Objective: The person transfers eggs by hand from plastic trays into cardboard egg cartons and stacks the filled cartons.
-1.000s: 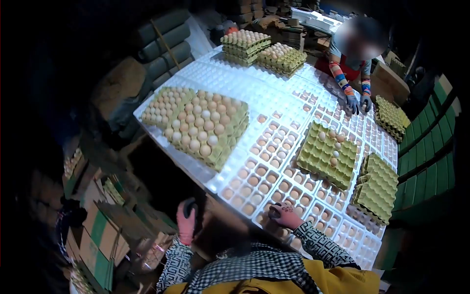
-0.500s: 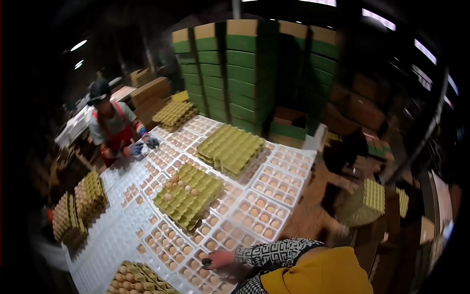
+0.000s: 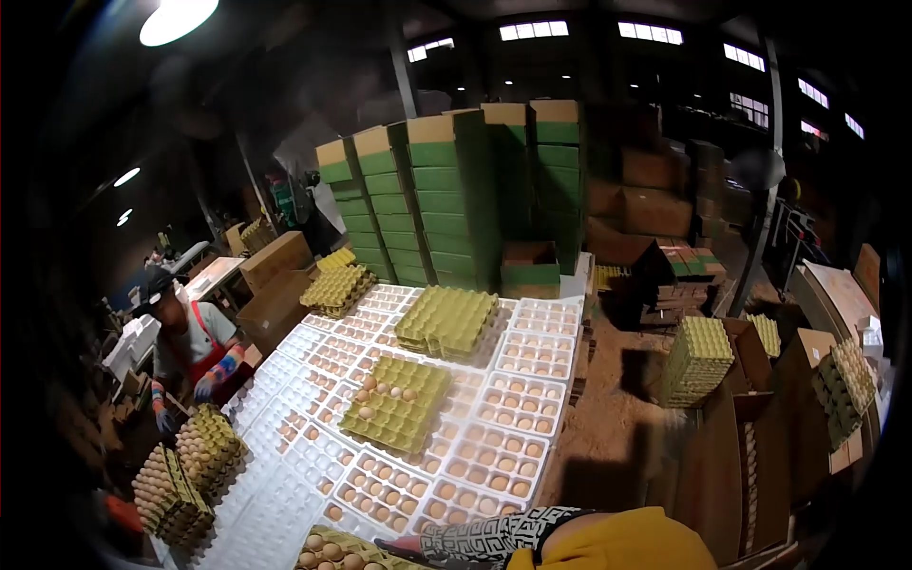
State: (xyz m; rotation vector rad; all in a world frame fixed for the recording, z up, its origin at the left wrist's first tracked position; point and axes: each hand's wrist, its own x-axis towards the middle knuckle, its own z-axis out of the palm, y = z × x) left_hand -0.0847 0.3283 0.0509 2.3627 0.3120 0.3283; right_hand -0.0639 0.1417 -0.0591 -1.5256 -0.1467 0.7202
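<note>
My right hand [image 3: 406, 546] is at the bottom edge, just beyond a black-and-white patterned sleeve [image 3: 475, 539]. It is beside a pulp egg tray holding brown eggs [image 3: 328, 551]. Its fingers are too dark and cut off to read, so whether it grips anything cannot be told. My left hand is out of view. White plastic trays [image 3: 560, 388] with eggs in their cups cover much of the table near my arm. On top of them lies a yellow-green pulp tray [image 3: 418, 404] with several eggs at its left side.
Another stack of pulp trays [image 3: 446, 318] sits farther back. Green-and-tan cartons [image 3: 454, 209] rise behind the table. At the left, a co-worker in a red apron [image 3: 209, 356] reaches towards stacked egg trays [image 3: 211, 442]. Open cardboard boxes [image 3: 722, 465] stand at right.
The view has swung upward and the table sits lower and tilts less. My right hand has gone from over the white egg trays to beside the pulp tray. The co-worker's hands have moved to the stacked trays.
</note>
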